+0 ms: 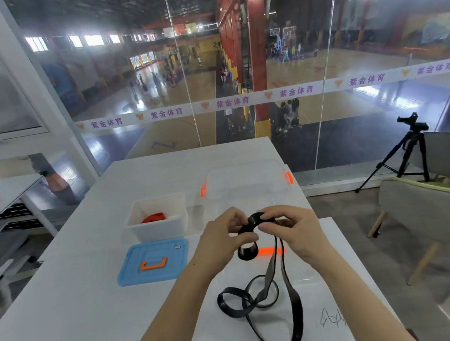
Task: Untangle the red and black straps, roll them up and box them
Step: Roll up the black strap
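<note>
Hands are closed: the black strap (270, 272) is pinched at its rolled end by the left hand (222, 235) and right hand (292, 227) above the table (80, 308), tail lying there. It is judged soft and floppy, best held at the roll.

A tub (158, 229) is sitting on the table (80, 308), left of centre, with a rolled strap (154, 217) lying in it. A lid (134, 264) is lying flat just in front of the tub. A bin (246, 179) is standing to the tub's right. In front of the bin, the left hand (219, 237) and right hand (298, 229) are pinching a long strap (270, 272) above the table, and its loops are lying nearer the person. A tripod (406, 153) and a chair (428, 214) are standing off to the right.
</note>
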